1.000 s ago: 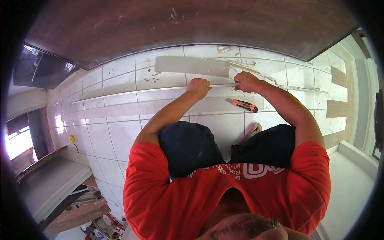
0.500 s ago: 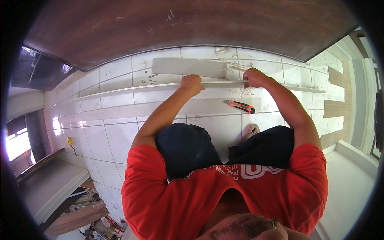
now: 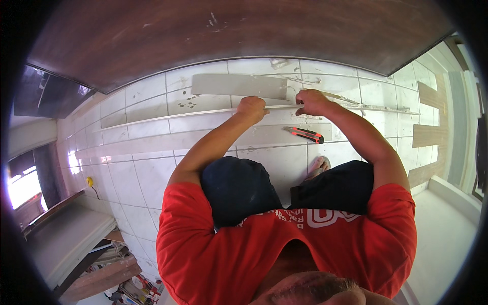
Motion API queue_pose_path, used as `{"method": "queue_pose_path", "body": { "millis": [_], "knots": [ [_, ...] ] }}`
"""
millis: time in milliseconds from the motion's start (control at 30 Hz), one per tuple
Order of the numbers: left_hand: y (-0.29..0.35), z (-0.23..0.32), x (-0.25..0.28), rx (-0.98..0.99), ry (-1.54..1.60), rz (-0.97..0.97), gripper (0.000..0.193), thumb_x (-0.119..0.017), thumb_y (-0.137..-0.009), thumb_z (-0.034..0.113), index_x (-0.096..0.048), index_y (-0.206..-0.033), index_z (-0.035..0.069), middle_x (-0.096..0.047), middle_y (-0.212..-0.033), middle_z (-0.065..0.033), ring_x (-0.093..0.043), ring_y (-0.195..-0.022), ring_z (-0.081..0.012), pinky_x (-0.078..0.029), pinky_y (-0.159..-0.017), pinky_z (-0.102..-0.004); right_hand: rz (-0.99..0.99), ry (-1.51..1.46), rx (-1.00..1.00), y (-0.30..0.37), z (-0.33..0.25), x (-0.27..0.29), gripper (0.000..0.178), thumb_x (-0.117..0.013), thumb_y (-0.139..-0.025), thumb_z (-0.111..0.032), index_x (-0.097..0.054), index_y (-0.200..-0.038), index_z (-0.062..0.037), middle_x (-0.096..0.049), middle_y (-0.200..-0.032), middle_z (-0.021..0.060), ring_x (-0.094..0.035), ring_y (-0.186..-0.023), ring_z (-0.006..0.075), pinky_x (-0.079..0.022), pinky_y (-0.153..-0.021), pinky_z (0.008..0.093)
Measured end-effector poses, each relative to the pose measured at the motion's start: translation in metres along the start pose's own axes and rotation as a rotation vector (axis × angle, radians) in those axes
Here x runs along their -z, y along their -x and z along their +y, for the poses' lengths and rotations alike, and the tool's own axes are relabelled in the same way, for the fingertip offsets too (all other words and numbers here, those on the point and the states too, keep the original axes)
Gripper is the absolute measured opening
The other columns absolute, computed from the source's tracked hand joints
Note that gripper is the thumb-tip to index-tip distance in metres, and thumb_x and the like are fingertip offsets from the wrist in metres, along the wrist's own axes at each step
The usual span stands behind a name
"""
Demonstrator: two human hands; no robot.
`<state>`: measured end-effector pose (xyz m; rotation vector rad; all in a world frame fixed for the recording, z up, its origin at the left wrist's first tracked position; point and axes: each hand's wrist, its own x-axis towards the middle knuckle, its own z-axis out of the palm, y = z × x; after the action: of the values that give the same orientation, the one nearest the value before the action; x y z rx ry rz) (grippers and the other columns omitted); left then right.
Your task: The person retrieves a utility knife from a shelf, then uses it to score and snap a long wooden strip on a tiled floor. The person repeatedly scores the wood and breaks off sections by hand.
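A long, thin pale strip (image 3: 193,113) stretches left to right in front of me, seen nearly edge-on. My left hand (image 3: 252,108) is closed on it near its middle. A short gap to the right, my right hand (image 3: 311,103) grips the same strip between bent fingers. On the tiles nearer to me lies a long flat pale board (image 3: 203,138). A utility knife (image 3: 307,134), black and orange, rests across that board's right end. Beyond the strip a short grey panel (image 3: 239,86) lies flat, close to my left hand.
A large brown wooden panel (image 3: 244,30) spans the far side. Brown planks (image 3: 428,136) lie at right, by a white ledge (image 3: 447,223). A yellow tape measure (image 3: 90,181) sits on the floor at left. Wood scraps (image 3: 104,277) and tools pile up at lower left.
My right hand has shifted left and my left hand slightly right, so they are closer together. The strip has tilted and shows a thinner edge. The knife stays put.
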<state>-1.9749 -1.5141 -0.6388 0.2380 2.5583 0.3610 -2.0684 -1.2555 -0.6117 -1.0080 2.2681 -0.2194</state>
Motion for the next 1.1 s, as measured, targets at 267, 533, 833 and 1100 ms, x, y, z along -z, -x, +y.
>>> {"method": "queue_pose_path", "body": {
  "millis": [267,533,833,1100],
  "knots": [
    [0.0,0.001,-0.018,-0.053,-0.016,0.026,0.041,-0.064,-0.096,0.045,-0.076,-0.098,0.006,-0.074,-0.102,-0.0164,-0.07,-0.102,-0.034,-0.055,-0.091,-0.0458,0.037,-0.018,0.032,-0.004,-0.001,-0.016,0.04,-0.084,-0.079,-0.04,-0.069,-0.09,-0.0045,-0.069,-0.094,0.0154,-0.066,-0.097,0.0369,-0.052,-0.085,0.0475],
    [0.009,-0.001,-0.027,-0.114,-0.025,0.093,0.037,-0.065,-0.096,0.041,-0.076,-0.098,0.005,-0.074,-0.103,-0.0173,-0.07,-0.104,-0.0364,-0.055,-0.091,-0.0477,-0.062,-0.062,-0.001,-0.005,-0.009,-0.008,0.036,-0.083,-0.081,-0.037,-0.071,-0.091,-0.0042,-0.07,-0.093,0.0177,-0.067,-0.095,0.0393,-0.052,-0.084,0.0496],
    [0.009,-0.011,0.014,0.013,0.041,-0.033,0.045,-0.062,-0.098,0.049,-0.076,-0.103,0.006,-0.073,-0.106,-0.0196,-0.07,-0.102,-0.0369,-0.055,-0.091,-0.0485,-0.066,0.066,-0.047,0.002,0.02,0.012,0.034,-0.083,-0.083,-0.034,-0.072,-0.092,-0.0035,-0.071,-0.094,0.0181,-0.068,-0.095,0.0371,-0.053,-0.083,0.0478],
    [0.002,0.008,0.002,-0.072,0.0,-0.007,0.044,-0.062,-0.098,0.046,-0.077,-0.099,0.004,-0.074,-0.104,-0.0179,-0.07,-0.104,-0.0356,-0.054,-0.093,-0.0454,-0.026,0.119,0.054,0.0,-0.018,-0.001,0.042,-0.081,-0.084,-0.04,-0.067,-0.108,-0.0085,-0.066,-0.109,0.0121,-0.067,-0.105,0.0331,-0.054,-0.09,0.0457]
  ]
}}
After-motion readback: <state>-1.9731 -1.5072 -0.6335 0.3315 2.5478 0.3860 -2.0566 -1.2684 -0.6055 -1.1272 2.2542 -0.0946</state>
